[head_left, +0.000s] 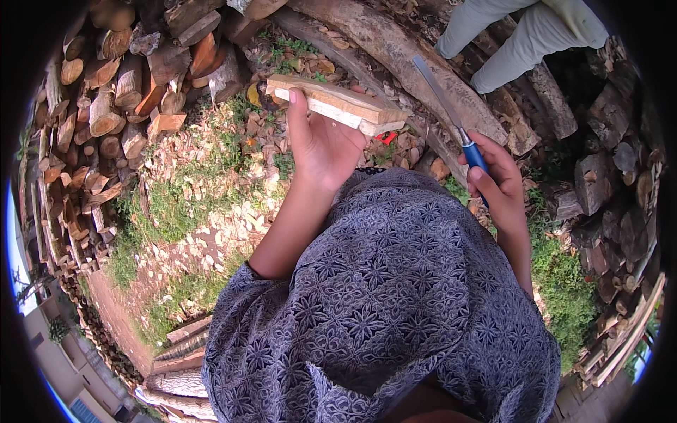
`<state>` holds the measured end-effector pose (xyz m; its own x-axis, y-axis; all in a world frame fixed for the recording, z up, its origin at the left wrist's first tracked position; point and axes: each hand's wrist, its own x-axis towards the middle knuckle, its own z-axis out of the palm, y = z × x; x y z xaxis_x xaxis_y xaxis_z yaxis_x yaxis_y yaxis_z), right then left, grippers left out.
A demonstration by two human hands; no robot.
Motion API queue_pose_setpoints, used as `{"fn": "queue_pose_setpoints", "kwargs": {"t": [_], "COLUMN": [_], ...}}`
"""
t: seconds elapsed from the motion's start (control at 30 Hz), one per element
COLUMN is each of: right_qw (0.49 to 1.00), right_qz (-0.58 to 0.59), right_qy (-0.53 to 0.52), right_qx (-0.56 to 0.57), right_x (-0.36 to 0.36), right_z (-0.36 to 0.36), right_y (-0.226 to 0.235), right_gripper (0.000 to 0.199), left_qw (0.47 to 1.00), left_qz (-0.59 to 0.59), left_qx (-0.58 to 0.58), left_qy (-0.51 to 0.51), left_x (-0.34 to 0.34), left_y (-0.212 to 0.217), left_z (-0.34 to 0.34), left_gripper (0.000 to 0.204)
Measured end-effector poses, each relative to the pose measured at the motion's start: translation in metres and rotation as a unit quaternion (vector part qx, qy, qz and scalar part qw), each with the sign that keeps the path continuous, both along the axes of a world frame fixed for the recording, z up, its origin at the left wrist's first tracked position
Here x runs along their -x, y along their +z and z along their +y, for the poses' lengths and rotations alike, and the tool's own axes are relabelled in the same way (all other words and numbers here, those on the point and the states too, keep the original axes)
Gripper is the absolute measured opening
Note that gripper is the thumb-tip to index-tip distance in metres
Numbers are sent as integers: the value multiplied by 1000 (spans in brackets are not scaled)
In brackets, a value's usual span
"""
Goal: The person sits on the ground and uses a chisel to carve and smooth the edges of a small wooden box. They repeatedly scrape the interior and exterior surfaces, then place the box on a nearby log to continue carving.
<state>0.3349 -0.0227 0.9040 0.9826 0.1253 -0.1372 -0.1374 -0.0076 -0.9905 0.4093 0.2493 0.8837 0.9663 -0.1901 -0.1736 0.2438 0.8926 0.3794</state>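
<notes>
**Both grips loaded: wood piece left, file right**

Left grip [321,144] is closed on a flat, pale piece of wood [338,104]; I see the palm under it and the fingers wrapped up around its near edge. I read the piece as held roughly level, out in front of the body, above leaf-strewn ground [211,183].

Right grip [497,185] is closed on the blue handle of a file [451,113]. The grey blade points up and to the left, away from the body. The blade tip lies well apart from the wood piece; the two do not touch.

Stacked firewood [113,92] fills the left side. Large logs [395,49] cross the top, behind both grips. Another person's legs [508,42] in pale trousers stand at upper right.
</notes>
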Motion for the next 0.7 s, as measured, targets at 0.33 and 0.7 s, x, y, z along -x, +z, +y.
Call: {"fn": "queue_pose_setpoints", "kwargs": {"t": [0.33,0.7], "right_qw": [998,989], "right_qz": [44,116], "right_qy": [30,-35], "right_qx": [-42,-87], "right_x": [-23,-55], "right_z": [26,41], "right_y": [-19,-53], "right_gripper": [54,55], "left_qw": [950,921], "left_qz": [2,-77], "left_qx": [-308,-378], "left_qy": [59,-51], "left_x": [-5,-35], "left_y": [-27,-16], "left_z": [20,3], "left_gripper": [40,42]}}
